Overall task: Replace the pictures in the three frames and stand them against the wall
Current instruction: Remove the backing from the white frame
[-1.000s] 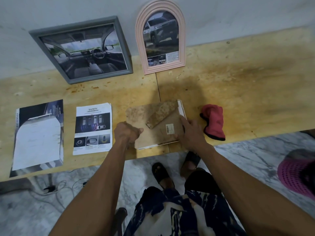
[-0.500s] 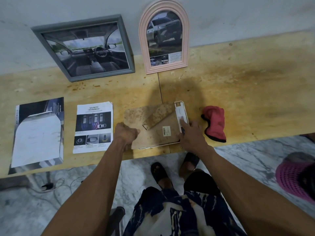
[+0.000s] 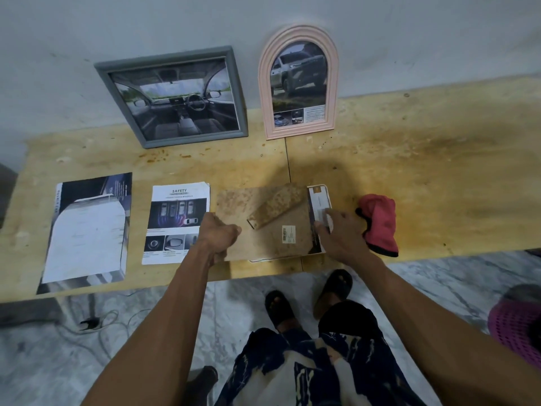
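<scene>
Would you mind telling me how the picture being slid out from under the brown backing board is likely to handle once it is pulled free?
The picture looks like thin printed paper, so it will probably flop if held by one edge. It lies flat under the backing board, so it likely slides easily beneath the right hand. Being thin, it may crease if tugged while the left hand presses the board.

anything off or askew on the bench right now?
Mostly the face-down third frame's brown backing board: it sits offset, leaving a strip of white picture exposed at its right edge under the right hand. The grey square frame leans slightly crooked against the wall. Yellow tabletop is stained.
</scene>
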`<state>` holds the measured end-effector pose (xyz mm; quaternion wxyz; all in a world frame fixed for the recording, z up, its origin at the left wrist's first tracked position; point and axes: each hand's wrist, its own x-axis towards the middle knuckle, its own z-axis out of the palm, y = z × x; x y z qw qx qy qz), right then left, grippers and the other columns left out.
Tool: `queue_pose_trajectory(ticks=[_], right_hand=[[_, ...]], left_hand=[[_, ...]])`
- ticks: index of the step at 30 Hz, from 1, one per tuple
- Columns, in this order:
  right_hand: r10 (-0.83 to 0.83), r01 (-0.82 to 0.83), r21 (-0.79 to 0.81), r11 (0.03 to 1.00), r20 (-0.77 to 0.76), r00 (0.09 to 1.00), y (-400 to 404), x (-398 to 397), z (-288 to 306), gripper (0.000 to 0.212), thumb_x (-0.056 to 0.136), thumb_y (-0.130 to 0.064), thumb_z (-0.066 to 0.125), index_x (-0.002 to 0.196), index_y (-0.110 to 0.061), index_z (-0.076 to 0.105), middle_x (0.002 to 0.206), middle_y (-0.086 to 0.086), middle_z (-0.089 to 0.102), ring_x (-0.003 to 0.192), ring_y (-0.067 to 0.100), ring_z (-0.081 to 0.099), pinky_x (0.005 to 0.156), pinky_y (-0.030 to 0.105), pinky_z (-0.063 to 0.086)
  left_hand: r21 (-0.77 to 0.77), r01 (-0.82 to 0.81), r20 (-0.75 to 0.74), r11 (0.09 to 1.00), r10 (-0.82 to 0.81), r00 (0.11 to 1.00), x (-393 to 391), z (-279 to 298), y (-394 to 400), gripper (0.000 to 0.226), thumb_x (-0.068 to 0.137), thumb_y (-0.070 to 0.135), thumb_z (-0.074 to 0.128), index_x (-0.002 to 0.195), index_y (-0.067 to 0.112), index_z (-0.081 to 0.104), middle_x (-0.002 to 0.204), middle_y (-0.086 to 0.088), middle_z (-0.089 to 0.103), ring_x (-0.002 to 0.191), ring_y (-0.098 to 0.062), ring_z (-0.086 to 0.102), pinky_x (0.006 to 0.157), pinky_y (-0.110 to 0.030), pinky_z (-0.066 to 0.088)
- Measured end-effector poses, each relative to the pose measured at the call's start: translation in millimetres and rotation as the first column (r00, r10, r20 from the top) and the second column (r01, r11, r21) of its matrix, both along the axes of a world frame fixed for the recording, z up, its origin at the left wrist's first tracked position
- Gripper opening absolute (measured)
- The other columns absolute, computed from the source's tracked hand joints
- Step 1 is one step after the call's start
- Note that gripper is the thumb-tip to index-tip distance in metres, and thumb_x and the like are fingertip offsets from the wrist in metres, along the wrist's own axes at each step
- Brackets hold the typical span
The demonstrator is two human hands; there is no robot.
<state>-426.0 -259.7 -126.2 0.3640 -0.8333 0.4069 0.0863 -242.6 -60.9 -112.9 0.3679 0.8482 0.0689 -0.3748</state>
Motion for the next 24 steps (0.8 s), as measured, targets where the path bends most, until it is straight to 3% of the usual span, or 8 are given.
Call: queue_pose_trajectory(ticks=[3,5,7,11,14,16,20,24], right_hand=[[-0.17,0.158,0.097,0.983,0.121,0.978,2,9,17,0.056,0.097,-0.049,0.046,0.142,-0.016,0.043,0.135,0.012,0.054,0.118,0.025,0.054,0.096,0.037,0.044],[-0.28,0.222,0.283,0.933,0.184,0.942,6,12,28,0.053,0.096,-0.047,0.051,0.141,-0.02,0.044,0.121,0.007,0.061,0.096,0.014,0.061,0.073,0.027,0.052],[-0.328,0.239,0.344,0.908,0.229,0.916,9,12,35,0.047,0.095,-0.036,0.057,0.138,-0.021,0.044,0.11,0.0,0.061,0.085,0.007,0.062,0.061,0.02,0.051],[-0.411,0.337,0.285,0.897,0.261,0.873,-6,6,49,0.059,0.084,-0.031,0.065,0.138,-0.023,0.043,0.122,0.003,0.059,0.101,0.021,0.063,0.079,0.042,0.059],[-0.411,0.381,0.163,0.91,0.227,0.883,-35,-5,56,0.065,0.082,-0.027,0.072,0.14,-0.02,0.045,0.12,0.004,0.059,0.099,0.02,0.06,0.075,0.033,0.053],[-0.403,0.395,0.083,0.915,0.195,0.894,-59,-14,55,0.07,0.081,-0.03,0.073,0.142,-0.018,0.043,0.126,0.007,0.057,0.106,0.025,0.058,0.081,0.039,0.053],[-0.429,0.427,0.049,0.903,0.126,0.894,-110,-23,50,0.072,0.081,-0.031,0.074,0.143,-0.01,0.044,0.132,0.013,0.055,0.113,0.031,0.057,0.091,0.049,0.051],[-0.457,0.457,0.026,0.889,0.126,0.881,-166,-29,45,0.073,0.077,-0.033,0.077,0.14,-0.011,0.048,0.131,0.013,0.054,0.114,0.031,0.056,0.093,0.048,0.051]], left_hand=[[-0.026,0.022,0.022,0.999,-0.021,1.0,2,12,0,0.026,0.086,0.009,0.071,0.093,-0.001,0.048,0.07,-0.019,0.051,0.047,-0.023,0.044,0.05,-0.038,0.042],[-0.077,0.014,0.021,0.997,-0.013,1.0,-1,17,-5,0.03,0.084,0.009,0.073,0.099,-0.001,0.049,0.074,-0.017,0.052,0.054,-0.023,0.047,0.048,-0.034,0.042],[-0.124,-0.002,0.029,0.992,0.006,1.0,-7,22,-17,0.033,0.082,0.008,0.074,0.104,0.004,0.05,0.083,-0.015,0.058,0.059,-0.024,0.052,0.043,-0.026,0.04],[-0.207,-0.052,0.015,0.977,0.056,0.998,-21,31,-49,0.041,0.075,0.002,0.081,0.106,0.013,0.056,0.103,-0.012,0.064,0.091,-0.032,0.063,0.07,-0.041,0.058],[-0.238,-0.054,0.043,0.97,0.066,0.997,-35,36,-79,0.042,0.068,0.001,0.085,0.101,0.009,0.06,0.102,-0.011,0.067,0.093,-0.031,0.065,0.072,-0.053,0.061],[-0.245,-0.001,0.096,0.969,0.026,0.995,-44,38,-102,0.038,0.066,0.001,0.085,0.092,0.011,0.059,0.099,-0.008,0.068,0.092,-0.029,0.066,0.074,-0.052,0.061],[-0.204,0.142,0.149,0.969,-0.113,0.982,-55,40,-152,0.065,0.069,0.012,0.087,0.123,0.013,0.051,0.11,-0.001,0.057,0.099,-0.021,0.059,0.078,-0.037,0.057],[-0.146,0.221,0.216,0.964,-0.187,0.958,-53,32,-211,0.068,0.069,0.018,0.087,0.128,0.009,0.055,0.123,-0.007,0.061,0.107,-0.026,0.06,0.085,-0.037,0.056]])
